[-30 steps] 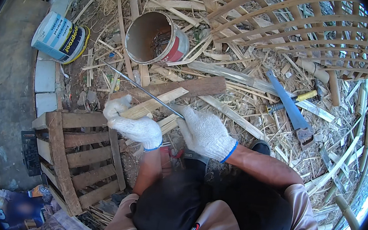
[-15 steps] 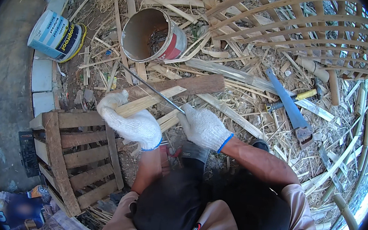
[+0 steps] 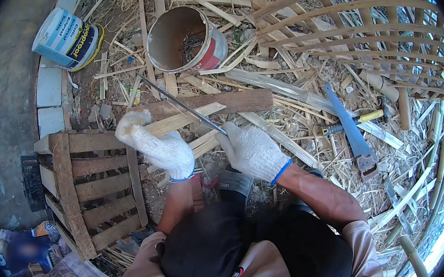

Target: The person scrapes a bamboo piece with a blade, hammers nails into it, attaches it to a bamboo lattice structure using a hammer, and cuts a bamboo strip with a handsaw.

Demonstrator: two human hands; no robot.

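White knit gloves with blue cuffs cover both hands. My left hand (image 3: 159,145) is closed around a pale split bamboo strip (image 3: 186,118), which points up and to the right. In my right hand (image 3: 257,150) is a long, thin blade (image 3: 180,102), seen nearly edge-on; the fingers hide its handle. The blade crosses over the strip and its tip reaches up and left toward the bucket. Beneath them lies a brown wooden board (image 3: 245,101). Another bamboo piece (image 3: 203,143) shows between the two hands.
An open bucket (image 3: 218,49) holding metal bits stands ahead. A blue-white tub (image 3: 62,38) lies at left, above a slatted wooden crate (image 3: 64,176). To the right are a handsaw (image 3: 348,122), a yellow-handled hammer (image 3: 368,116) and a woven bamboo lattice (image 3: 352,28). Shavings litter the ground.
My right hand has shifted slightly right, and the blade has turned a little, its tip now farther left. My left hand and the bamboo strip have barely moved.
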